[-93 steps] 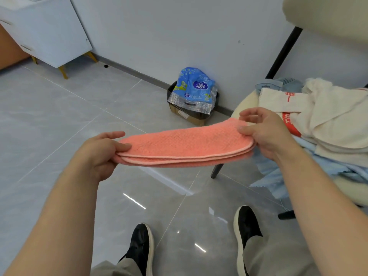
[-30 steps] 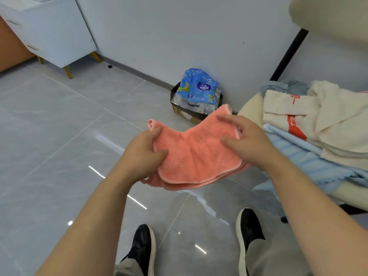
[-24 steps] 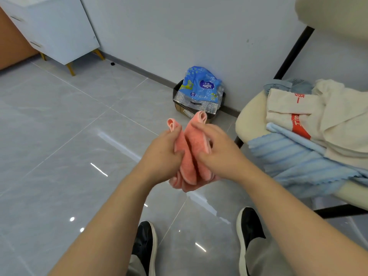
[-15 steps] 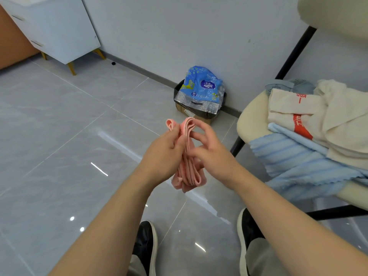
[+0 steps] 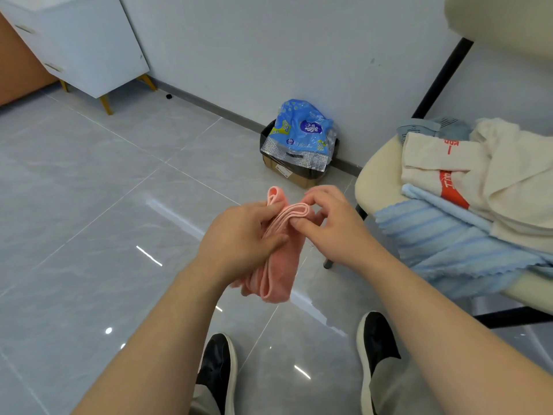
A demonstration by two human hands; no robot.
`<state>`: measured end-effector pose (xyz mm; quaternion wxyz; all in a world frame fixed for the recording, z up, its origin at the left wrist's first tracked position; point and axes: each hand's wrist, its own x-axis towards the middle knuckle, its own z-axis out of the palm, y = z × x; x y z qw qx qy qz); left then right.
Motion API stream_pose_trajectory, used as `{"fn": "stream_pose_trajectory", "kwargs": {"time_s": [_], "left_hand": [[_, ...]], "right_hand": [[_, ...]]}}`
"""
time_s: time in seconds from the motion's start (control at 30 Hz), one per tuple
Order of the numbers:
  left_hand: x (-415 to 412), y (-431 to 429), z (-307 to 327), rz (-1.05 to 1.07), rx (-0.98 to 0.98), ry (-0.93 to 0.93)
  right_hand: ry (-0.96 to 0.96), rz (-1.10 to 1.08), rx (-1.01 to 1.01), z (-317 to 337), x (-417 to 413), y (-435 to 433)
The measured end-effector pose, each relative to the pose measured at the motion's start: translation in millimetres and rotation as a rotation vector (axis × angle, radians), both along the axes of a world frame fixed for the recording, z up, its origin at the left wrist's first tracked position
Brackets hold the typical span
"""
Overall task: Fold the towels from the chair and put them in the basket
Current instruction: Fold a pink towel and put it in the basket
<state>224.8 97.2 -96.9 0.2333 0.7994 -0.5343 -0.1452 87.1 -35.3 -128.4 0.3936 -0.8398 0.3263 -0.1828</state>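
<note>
- Both hands are up in front of the person, and the pink towel (image 5: 278, 274) is caught between them, held in the air above the floor tiles (image 5: 89, 235).
- The left hand (image 5: 239, 238) grips the bundle round its middle, fingers curled behind it and thumb pressed across the front.
- The right hand (image 5: 332, 226) pinches the looped top edge, thumb below and forefinger hooked over; its other fingers are bent loosely behind.
- The towel is doubled into a narrow, thick strip, its free end hanging below the left fingers and one small loop poking up above them.
- Just right of the right fingers is the chair (image 5: 377, 172), its seat heaped with a ribbed blue towel (image 5: 443, 235), a cream towel (image 5: 514, 187) and a white cloth with red print (image 5: 431, 163).
- Beyond the fingertips, by the wall, a blue plastic pack (image 5: 302, 130) sits on a cardboard box (image 5: 299, 178).
- Far left of the left fingers stands a white cabinet (image 5: 89, 46).
- Below the hands, two black shoes (image 5: 218, 366) rest on the tiles.
</note>
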Motion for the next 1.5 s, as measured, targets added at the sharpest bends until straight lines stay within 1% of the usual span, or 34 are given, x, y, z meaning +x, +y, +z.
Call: {"fn": "stream_pose_trajectory", "kwargs": {"time_s": [0.03,0.13,0.23,0.27,0.37,0.5,0.6,0.63,0.7,0.83,0.93,1.0,1.03,1.1,1.2,1.27,1.3,1.37,1.4,1.47,1.5], "left_hand": [[0.7,0.5,-0.3,-0.004,-0.005,-0.015],[0.1,1.0,-0.6,0.0,-0.012,-0.079],[-2.9,0.0,-2.7,-0.01,-0.029,-0.142],[-3.2,-0.3,-3.7,-0.016,-0.046,-0.107],[-1.4,-2.0,-6.5,0.029,-0.125,0.08],[1.1,-1.1,-6.9,0.077,-0.158,0.167],[7.5,0.3,-4.9,0.156,-0.152,0.292],[9.4,0.6,-4.4,0.174,-0.143,0.305],[11.8,1.0,-4.6,0.2,-0.115,0.263],[13.0,0.3,-4.5,0.273,-0.098,0.095],[21.1,1.9,-4.0,0.39,-0.101,0.061],[28.1,5.0,-2.2,0.48,-0.107,0.064],[30.6,6.7,-0.8,0.516,-0.107,0.068],[31.8,6.6,1.7,0.563,-0.1,0.095],[24.9,2.0,3.4,0.58,-0.099,0.167],[19.0,-1.8,3.6,0.597,-0.112,0.249],[16.6,-3.1,4.2,0.609,-0.119,0.299],[13.9,-4.1,5.0,0.647,-0.13,0.401],[14.0,-4.3,3.7,0.665,-0.144,0.444],[16.5,-3.9,-0.6,0.705,-0.182,0.525],[18.2,-3.7,-2.0,0.725,-0.203,0.577]], "right_hand": [[0.015,0.011,-0.014,0.5,-1.7,-1.5],[0.075,0.044,0.057,3.8,-5.4,-3.6],[0.098,0.079,0.048,2.6,-5.7,-2.9],[0.092,0.086,0.053,2.7,-5.6,-2.0],[0.093,0.094,0.057,2.9,-4.2,0.4],[0.104,0.127,0.095,7.0,-5.0,-1.1],[0.268,0.197,0.008,5.8,-10.4,-9.1],[0.323,0.228,-0.025,4.3,-11.3,-11.0],[0.357,0.296,-0.031,1.3,-11.9,-11.6],[0.36,0.445,0.004,0.5,-10.0,-2.0],[0.379,0.465,-0.047,1.9,-9.5,2.5],[0.332,0.452,-0.077,7.3,-8.4,2.3],[0.292,0.432,-0.057,10.8,-7.3,1.5],[0.192,0.373,0.053,18.1,-6.4,-0.1],[0.118,0.287,0.125,20.4,-6.4,-0.8],[0.051,0.153,0.219,14.6,-5.0,1.5],[-0.029,0.073,0.34,10.2,-3.7,4.3],[-0.223,-0.083,0.725,0.6,2.5,13.4],[-0.288,-0.158,0.918,-2.8,6.0,17.0],[-0.283,-0.235,1.19,-7.8,10.4,20.5],[-0.236,-0.236,1.26,-7.8,10.7,20.5]]}}
